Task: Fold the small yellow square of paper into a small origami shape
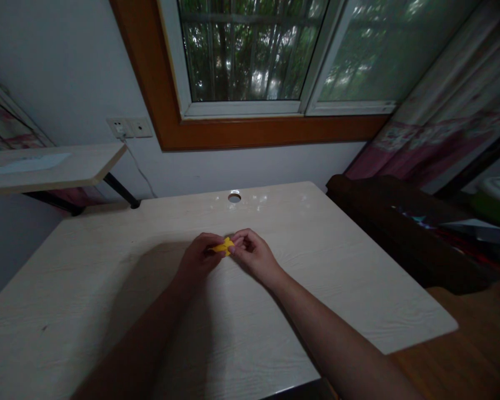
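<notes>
A small yellow piece (225, 246), perhaps folded paper or plastic with pointed ends, is held between my two hands above the middle of the desk. My left hand (200, 256) pinches its left end, fingers closed around it. On the other side, my right hand (255, 253) grips the right end between thumb and fingers. The fingertips cover parts of the piece, so its full shape and kind cannot be made out.
The pale wood-grain desk (337, 289) has a round cable hole (234, 198) near its back edge. A raised shelf (58, 166) on black legs stands at the back left. At the lower edge lies a dark flat object (300, 390). Dark furniture (375, 233) borders the right side.
</notes>
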A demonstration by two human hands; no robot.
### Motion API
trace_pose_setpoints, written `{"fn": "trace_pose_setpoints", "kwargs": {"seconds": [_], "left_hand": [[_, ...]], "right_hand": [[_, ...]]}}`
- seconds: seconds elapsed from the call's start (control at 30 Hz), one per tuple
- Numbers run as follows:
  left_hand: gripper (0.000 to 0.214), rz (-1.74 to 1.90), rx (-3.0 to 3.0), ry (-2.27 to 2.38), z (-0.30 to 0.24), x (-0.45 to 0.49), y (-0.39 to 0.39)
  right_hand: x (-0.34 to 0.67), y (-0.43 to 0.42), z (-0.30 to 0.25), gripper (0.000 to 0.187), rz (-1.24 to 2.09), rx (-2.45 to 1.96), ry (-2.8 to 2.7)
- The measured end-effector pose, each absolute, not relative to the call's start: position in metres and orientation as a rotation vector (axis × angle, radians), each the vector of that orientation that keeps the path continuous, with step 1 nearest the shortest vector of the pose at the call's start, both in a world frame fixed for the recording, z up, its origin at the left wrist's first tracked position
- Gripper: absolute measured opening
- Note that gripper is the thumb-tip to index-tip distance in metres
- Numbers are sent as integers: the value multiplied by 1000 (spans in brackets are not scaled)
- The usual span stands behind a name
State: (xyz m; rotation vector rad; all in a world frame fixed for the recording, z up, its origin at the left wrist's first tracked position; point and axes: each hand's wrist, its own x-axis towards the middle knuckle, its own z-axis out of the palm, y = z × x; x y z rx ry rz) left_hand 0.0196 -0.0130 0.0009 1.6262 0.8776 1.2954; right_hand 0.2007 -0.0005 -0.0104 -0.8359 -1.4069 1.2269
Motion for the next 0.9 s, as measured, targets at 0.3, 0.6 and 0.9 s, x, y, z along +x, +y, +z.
{"fn": "trace_pose_setpoints", "kwargs": {"seconds": [0.3,0.6,0.9], "left_hand": [[18,1232,1630,985,-2,18,-11],[26,1320,1470,1106,-10,19,-8],[28,1312,1373,1045,-5,20,-8]], "right_hand": [[201,-2,-7,23,1253,-790,-1414],[201,-2,-12,20,1133,-851,-1561],[203,-4,-8,25,1057,-870,-1670]]}}
